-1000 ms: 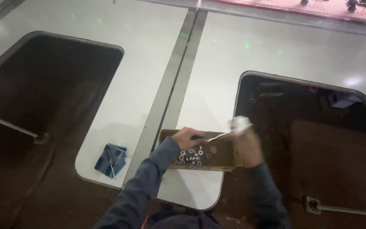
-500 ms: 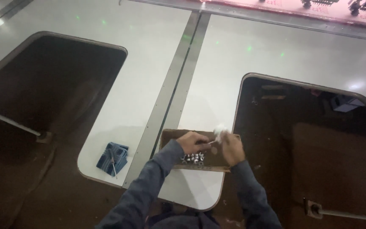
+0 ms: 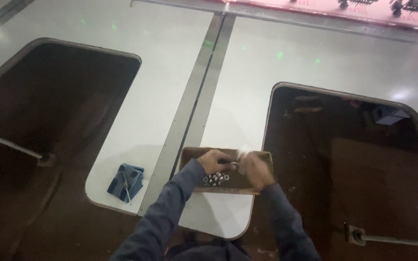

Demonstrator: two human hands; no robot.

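1. The person's two hands are meeting over a flat brown tray (image 3: 260, 157) that is sitting near the front edge of the white desk (image 3: 156, 96).
2. The left hand (image 3: 214, 160) is curling over the tray – its fingers are bent, but I cannot tell what they are pinching.
3. The right hand (image 3: 256, 169) is closing around a small white scrap (image 3: 243, 153), maybe cloth or paper; it is looking soft and very light.
4. A little pile of shiny metal bits (image 3: 216, 179) is lying on the tray just under the hands. They are looking small, hard and slippery – probably best picked up one at a time with the fingertips.
5. A folded blue cloth (image 3: 126, 181) is lying near the desk's front left corner, well apart from the tray.
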